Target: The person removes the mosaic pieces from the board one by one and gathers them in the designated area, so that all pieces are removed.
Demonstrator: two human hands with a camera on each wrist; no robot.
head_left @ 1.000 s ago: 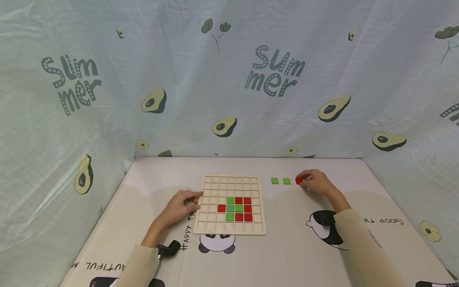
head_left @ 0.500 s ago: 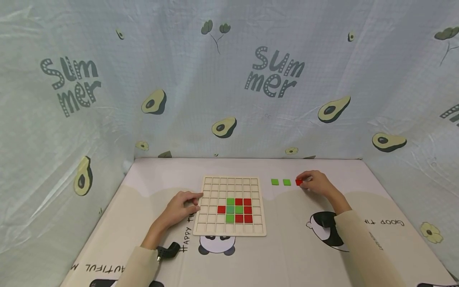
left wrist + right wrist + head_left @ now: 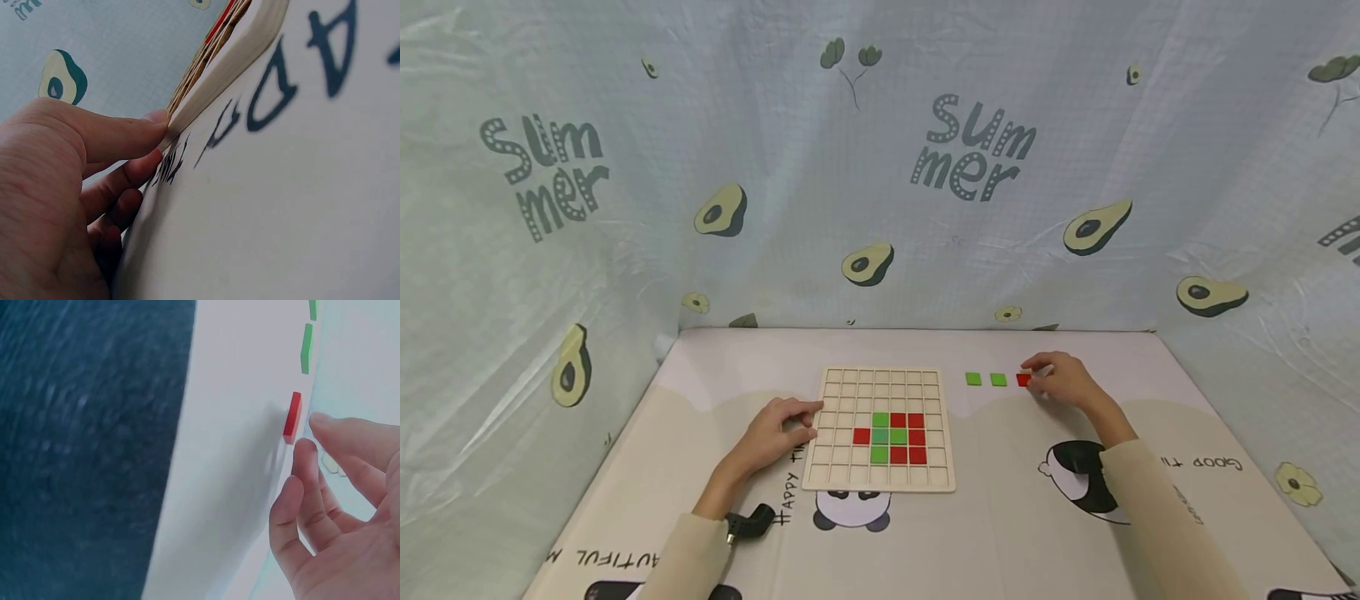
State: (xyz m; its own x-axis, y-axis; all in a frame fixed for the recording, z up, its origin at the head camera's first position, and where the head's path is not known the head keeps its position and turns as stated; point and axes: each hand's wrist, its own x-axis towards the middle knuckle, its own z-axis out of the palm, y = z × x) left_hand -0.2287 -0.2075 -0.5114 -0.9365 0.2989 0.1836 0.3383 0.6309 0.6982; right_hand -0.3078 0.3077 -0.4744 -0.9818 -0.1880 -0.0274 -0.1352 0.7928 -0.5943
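A light wooden grid board (image 3: 842,476) lies at the middle of the table, with a block of several red tiles (image 3: 917,437) and green tiles (image 3: 881,420) in its cells. My left hand (image 3: 771,432) touches the board's left edge with index finger and thumb. In the left wrist view, its fingertips (image 3: 153,122) meet the board's side. To the right of the board, a loose red tile (image 3: 293,419) ends a short row after two green tiles (image 3: 986,379). My right hand (image 3: 1063,381) hovers by the red tile, fingers slightly parted and holding nothing.
A patterned cloth with printed pandas and lettering covers the table (image 3: 1000,517). Behind and at both sides hang pale sheets (image 3: 775,125) printed with avocados. A black strap device (image 3: 751,523) sits at the left wrist.
The fingers of my right hand have come off the red tile, which stays in place at the end of the row. My left hand and the board have not moved.
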